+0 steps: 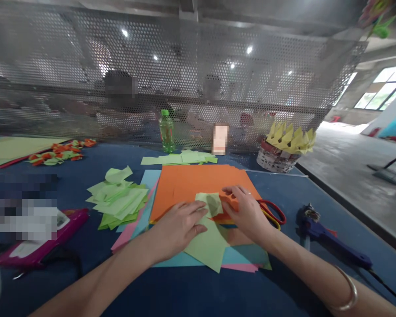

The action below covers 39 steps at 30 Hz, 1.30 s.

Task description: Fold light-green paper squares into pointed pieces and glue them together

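Observation:
A light green paper sheet (208, 244) lies on a stack of coloured paper, its upper part folded over. My left hand (181, 224) rests on the sheet's left side, fingers stretched out and lying flat. On the other side, my right hand (246, 209) hovers by or touches the folded part; its thumb and fingers are apart, with orange paper (198, 178) showing between them. Beneath the orange sheets are blue paper (242, 254) and pink paper (242, 267). Scissors (273, 211) with red and yellow handles lie partly hidden under my right hand.
Green paper pieces (119, 198) are piled at the left, near a magenta pouch (46, 246). Paper strips (181, 157), a green bottle (166, 132) and a basket (277, 156) with yellow folded points stand farther back. A blue glue gun (336, 244) lies right.

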Each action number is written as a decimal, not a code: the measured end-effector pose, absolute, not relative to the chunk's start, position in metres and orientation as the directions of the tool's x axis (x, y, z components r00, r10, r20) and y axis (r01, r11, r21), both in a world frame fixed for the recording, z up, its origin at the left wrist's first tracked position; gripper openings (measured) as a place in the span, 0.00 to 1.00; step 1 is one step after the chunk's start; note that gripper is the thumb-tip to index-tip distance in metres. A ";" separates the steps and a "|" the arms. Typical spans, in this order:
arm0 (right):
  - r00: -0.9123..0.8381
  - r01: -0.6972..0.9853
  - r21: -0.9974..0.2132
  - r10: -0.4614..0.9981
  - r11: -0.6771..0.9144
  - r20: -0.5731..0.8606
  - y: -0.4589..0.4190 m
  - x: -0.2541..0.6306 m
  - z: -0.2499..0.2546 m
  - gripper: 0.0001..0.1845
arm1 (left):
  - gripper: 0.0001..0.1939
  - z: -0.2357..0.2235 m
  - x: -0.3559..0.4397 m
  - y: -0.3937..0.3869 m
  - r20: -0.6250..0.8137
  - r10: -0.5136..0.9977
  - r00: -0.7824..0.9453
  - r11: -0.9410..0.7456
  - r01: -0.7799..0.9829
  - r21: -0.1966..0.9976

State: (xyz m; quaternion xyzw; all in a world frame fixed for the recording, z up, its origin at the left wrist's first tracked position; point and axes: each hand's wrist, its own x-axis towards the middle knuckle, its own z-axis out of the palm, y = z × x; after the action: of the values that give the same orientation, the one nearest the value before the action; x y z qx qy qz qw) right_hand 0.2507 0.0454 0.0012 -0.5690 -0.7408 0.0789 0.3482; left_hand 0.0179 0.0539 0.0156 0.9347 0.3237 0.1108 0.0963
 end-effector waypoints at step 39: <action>-0.558 0.680 -0.271 0.721 0.681 0.411 -0.010 0.247 0.011 0.15 | 0.27 0.021 0.011 0.059 0.114 0.678 0.726 -0.702 0.593 0.395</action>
State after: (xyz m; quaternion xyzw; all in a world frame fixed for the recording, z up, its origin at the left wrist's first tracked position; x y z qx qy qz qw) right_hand 0.2467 -0.0098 0.0106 -0.3971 -0.8818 0.0404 0.2512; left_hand 0.0115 0.0589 0.0207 0.9137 0.3477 0.1262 0.1683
